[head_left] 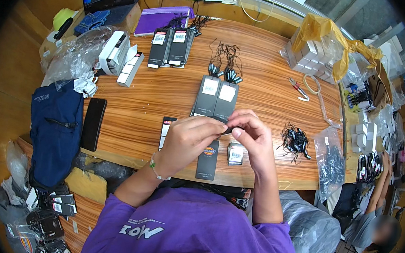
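Observation:
My left hand and my right hand meet over the table with fingertips pinched together. Between them is a small dark piece, mostly hidden by the fingers. Below the hands lies a dark hang tag with an oval orange emblem. Right of it sits a small stack of white-labelled cards. Just beyond the hands are two side-by-side stacks of grey labelled hang tags, their black strings stretching away. A stack of red-and-white labels is partly covered by my left hand.
A heap of black strings lies to the right, near a clear bag. Red-handled snippers and a tape ring are farther back. More tag stacks, a phone and a navy bag sit left. Another person works at right.

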A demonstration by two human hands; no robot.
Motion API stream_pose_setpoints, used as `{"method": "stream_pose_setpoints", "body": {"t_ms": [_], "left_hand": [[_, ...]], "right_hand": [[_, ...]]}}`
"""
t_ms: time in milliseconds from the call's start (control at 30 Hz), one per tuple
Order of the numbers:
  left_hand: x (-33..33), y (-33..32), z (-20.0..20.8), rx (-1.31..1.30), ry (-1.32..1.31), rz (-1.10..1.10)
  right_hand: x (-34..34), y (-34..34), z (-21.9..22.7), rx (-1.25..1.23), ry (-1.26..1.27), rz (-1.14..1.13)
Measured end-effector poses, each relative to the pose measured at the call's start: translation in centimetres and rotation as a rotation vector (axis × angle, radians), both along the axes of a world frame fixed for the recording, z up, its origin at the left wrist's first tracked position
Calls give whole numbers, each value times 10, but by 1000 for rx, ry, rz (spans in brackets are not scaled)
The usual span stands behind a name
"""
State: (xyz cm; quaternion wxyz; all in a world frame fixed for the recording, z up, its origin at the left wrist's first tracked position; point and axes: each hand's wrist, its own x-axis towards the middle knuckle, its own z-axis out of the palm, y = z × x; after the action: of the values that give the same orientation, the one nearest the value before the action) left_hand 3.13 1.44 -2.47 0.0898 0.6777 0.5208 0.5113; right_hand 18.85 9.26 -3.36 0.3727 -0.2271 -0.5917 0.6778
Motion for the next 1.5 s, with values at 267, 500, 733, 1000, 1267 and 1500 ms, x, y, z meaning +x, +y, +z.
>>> {"method": "stream_pose_setpoints", "body": {"t_ms": [267,500,733,1000,1267,1500], "left_hand": [[1,0,-4,-114,-100,32],[-10,-8,-3,-403,-305,-107],[-91,-37,-41,-589,148,138],[-101,-50,-67,-747,239,172],[-87,-54,-55,-507,-311,261],[-44,-34,-4,-364,-561,162]], "right_hand": [[6,24,30,-10,504,-201],[-12,11,37,-32,485,-54],[2,0,44,92,413,-102],[2,-1,49,53,280,-155],[-5,-12,46,47,89,-43],[-35,-29,32,490,-271,-89]]}}
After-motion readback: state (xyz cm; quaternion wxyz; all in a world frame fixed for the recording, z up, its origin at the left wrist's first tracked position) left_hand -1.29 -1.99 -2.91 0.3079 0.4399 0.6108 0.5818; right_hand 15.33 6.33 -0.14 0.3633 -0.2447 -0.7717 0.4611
